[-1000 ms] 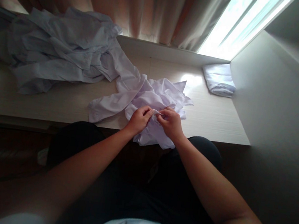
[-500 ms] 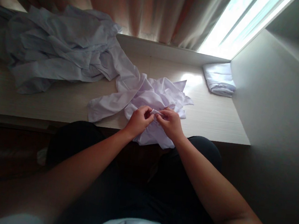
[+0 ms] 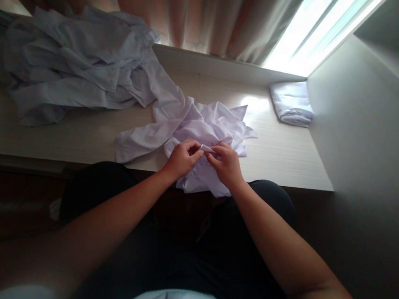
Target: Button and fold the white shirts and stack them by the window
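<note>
A crumpled white shirt (image 3: pixel 203 123) lies before me, its lower part hanging over the front edge of the pale tabletop (image 3: pixel 279 155). One long sleeve (image 3: pixel 139 141) stretches out to the left. Between the fingertips of both hands is a narrow folded edge of its cloth. My left hand (image 3: pixel 183 157) pinches near the left end of that edge. From the right, my right hand (image 3: pixel 225 162) grips the same strip between thumb and fingers. What lies under the fingers is hidden.
A large heap of white garments (image 3: pixel 82 60) covers the back left of the tabletop and touches the shirt. A folded white cloth (image 3: pixel 291 102) lies in the back right corner, by the wall (image 3: pixel 358 116). Behind hangs a brown curtain (image 3: pixel 188 10); my knees (image 3: pixel 101 181) are under the front edge.
My left hand has shifted very slightly left, and more of the folded edge shows between the hands. The whole view has moved a little; the garments lie as before.
</note>
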Motion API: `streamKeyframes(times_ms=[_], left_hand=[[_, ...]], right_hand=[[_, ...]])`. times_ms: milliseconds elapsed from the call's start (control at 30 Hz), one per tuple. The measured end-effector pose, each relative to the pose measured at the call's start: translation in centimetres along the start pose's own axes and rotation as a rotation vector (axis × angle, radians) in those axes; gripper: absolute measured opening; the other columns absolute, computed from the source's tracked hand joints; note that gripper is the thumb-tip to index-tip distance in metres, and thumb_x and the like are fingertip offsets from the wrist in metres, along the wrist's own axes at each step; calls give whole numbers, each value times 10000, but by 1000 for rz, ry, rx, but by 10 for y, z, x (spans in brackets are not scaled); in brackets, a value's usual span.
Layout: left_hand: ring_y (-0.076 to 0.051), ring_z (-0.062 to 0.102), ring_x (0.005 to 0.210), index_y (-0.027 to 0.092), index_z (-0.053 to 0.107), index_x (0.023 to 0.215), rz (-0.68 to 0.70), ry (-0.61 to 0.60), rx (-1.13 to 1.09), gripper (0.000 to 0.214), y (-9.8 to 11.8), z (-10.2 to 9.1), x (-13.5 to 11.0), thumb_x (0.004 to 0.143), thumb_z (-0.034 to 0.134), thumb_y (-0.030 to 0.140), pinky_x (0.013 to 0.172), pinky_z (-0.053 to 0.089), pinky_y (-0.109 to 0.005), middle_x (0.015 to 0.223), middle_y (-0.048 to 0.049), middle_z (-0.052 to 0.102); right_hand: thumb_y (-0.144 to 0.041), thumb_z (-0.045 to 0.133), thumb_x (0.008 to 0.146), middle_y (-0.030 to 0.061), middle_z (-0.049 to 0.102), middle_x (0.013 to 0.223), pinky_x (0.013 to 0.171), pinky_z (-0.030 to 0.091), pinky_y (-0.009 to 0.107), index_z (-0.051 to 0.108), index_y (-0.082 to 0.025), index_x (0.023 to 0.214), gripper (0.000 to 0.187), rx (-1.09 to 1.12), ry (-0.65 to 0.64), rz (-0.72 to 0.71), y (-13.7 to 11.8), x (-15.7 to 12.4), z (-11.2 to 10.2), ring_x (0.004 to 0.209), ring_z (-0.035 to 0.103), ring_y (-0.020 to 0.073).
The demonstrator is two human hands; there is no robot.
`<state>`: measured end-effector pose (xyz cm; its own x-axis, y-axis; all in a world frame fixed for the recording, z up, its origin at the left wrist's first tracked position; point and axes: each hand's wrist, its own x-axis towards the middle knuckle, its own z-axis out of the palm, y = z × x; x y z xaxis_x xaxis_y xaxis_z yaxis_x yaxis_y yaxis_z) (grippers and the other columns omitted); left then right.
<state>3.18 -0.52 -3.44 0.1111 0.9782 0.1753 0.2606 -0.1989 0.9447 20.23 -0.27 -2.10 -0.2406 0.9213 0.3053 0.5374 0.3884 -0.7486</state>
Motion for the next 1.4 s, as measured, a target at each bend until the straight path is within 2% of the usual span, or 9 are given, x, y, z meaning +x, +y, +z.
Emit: streamKeyframes(times_ms=[433,767,967,1133,1400], left_hand=[[-114,473,555,170,610,657,-91,7,-160,172,1,-3,3,778,636,289,546,374,-241,564,33,537],[-109,463,533,176,584,634,-106,16,-179,210,2,-2,2,778,640,318,524,362,-239,546,34,524],[-105,453,511,175,585,636,-124,-24,-222,238,-2,-3,5,813,615,331,512,352,-241,540,33,512],[-111,458,531,176,619,693,-86,-92,-158,299,-2,-5,6,875,588,411,525,355,-242,554,31,522],[-124,464,556,182,591,709,-83,-97,-85,311,-4,-4,6,910,553,416,537,356,-246,571,28,519]], right_hand=[[-248,659,878,21,595,759,669,412,289,771,-200,879,122,16,8,-8,-6,-3,2,762,569,171],[-175,645,840,19,583,741,671,421,292,766,-204,858,126,-17,11,-13,-7,-1,2,759,574,179],[-161,644,828,12,576,735,667,413,287,755,-193,825,115,4,12,-25,-8,0,0,733,569,167],[-164,650,817,12,579,737,663,404,285,732,-196,790,92,-44,7,-35,-8,0,-3,735,563,167],[-135,632,812,17,576,754,689,400,290,687,-201,747,108,-150,-25,-117,-1,3,-3,741,541,170]])
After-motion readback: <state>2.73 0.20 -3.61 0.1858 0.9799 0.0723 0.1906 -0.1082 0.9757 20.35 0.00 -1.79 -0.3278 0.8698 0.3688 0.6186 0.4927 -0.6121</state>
